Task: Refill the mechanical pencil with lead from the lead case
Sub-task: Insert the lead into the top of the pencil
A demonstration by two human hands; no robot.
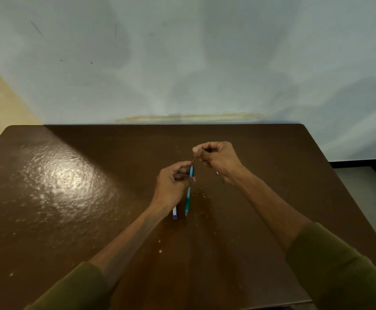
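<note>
Slim blue-and-green plastic mechanical pencil (188,193) held near upright above the middle of the table, tip pointing down toward the person, open top end uppermost. Gripped around its upper blue barrel by the left hand (173,186), fingers curled and pressed against the thumb, pinching the barrel. Just above the pencil's top, a thin dark stick of lead (194,159), almost a hairline, running down to the barrel opening; whether its lower end is already inside cannot be told. Pinched at its upper end between thumb and forefinger of the right hand (217,157), remaining fingers folded loosely into the palm. Small white-and-blue rectangular lead case (175,213) lying flat on the table beside the pencil's tip, partly hidden under the left wrist. Tiny pale cylindrical piece (217,173) on the table beside the right wrist, too small to identify. Underneath everything, a dark brown glossy tabletop (70,198) with a bright glare patch on the left. Olive-green sleeves (339,269) pushed up on both forearms. Behind the table, a stained pale wall (182,52).
</note>
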